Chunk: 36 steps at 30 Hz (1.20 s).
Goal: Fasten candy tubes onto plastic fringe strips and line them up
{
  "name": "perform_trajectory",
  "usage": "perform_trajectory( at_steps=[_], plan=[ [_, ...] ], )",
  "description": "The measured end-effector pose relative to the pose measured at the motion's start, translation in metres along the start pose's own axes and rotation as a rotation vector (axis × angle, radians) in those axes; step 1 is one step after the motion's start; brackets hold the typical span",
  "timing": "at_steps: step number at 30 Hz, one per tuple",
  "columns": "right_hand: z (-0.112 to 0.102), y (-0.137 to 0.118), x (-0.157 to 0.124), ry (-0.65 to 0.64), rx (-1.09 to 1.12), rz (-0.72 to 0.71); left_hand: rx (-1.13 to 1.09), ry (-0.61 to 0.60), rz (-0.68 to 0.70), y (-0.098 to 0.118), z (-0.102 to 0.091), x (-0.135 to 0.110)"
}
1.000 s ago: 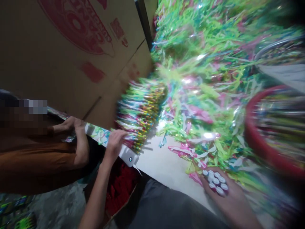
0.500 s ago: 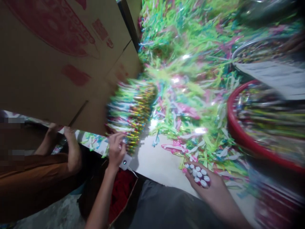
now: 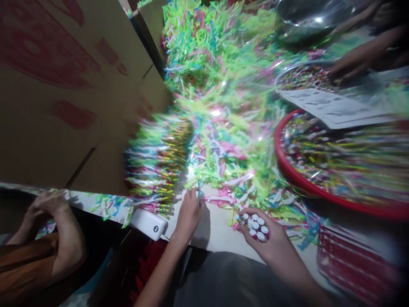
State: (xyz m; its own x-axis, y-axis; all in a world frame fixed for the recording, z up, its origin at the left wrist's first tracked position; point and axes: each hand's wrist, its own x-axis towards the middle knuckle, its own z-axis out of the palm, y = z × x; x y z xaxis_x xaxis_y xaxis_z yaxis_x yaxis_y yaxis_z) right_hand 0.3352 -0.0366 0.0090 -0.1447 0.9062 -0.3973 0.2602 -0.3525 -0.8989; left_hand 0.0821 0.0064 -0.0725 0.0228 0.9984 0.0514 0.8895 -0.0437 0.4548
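Observation:
My right hand (image 3: pixel 266 236) is closed round a bunch of small sticks with white round ends (image 3: pixel 255 224), held just above the white table (image 3: pixel 217 230). My left hand (image 3: pixel 188 213) reaches onto the table near the edge of the heap of green, pink and blue plastic strips (image 3: pixel 223 106); its fingertips touch a strip, and whether they pinch it is blurred. A stack of colourful candy sticks (image 3: pixel 159 162) lies just left of my left hand.
A red basin (image 3: pixel 297 175) full of wrapped sticks stands at the right, with a printed sheet (image 3: pixel 332 108) and a metal bowl (image 3: pixel 303 21) behind it. Another person's hands (image 3: pixel 47 204) rest at the left. A white device (image 3: pixel 148 222) lies at the table edge. Cardboard boxes (image 3: pixel 64 106) stand behind. A red crate (image 3: pixel 348 260) is at the lower right.
My left hand left the candy stack and white device and moved right onto the table by the strips. The view swung right; my right hand keeps its bunch.

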Motion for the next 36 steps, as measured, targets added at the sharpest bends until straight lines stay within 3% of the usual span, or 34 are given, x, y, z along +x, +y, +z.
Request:
perform_trajectory(
  at_steps=[5,12,17,21,24,31,36],
  plan=[
    [-0.006,-0.011,0.004,0.098,0.026,-0.067,-0.158,0.106,0.041,0.013,-0.033,-0.002],
    [-0.015,-0.035,-0.004,0.166,0.112,-0.157,-0.414,0.191,0.16,0.052,-0.075,0.005],
    [-0.016,-0.056,-0.013,0.158,0.228,-0.149,-1.016,0.153,0.054,0.087,-0.074,0.013],
    [-0.015,-0.062,-0.02,0.178,0.362,-0.119,-1.323,-0.008,-0.006,0.117,-0.064,0.015],
    [-0.016,-0.065,-0.024,0.192,0.431,-0.128,-1.273,-0.099,0.062,0.129,-0.062,0.009],
    [-0.028,-0.081,-0.033,0.295,0.318,-0.137,-1.072,-0.122,0.232,0.126,-0.074,-0.001],
    [-0.03,-0.086,-0.036,0.317,0.264,-0.176,-0.678,0.101,0.611,0.126,-0.082,0.006]
  ],
)
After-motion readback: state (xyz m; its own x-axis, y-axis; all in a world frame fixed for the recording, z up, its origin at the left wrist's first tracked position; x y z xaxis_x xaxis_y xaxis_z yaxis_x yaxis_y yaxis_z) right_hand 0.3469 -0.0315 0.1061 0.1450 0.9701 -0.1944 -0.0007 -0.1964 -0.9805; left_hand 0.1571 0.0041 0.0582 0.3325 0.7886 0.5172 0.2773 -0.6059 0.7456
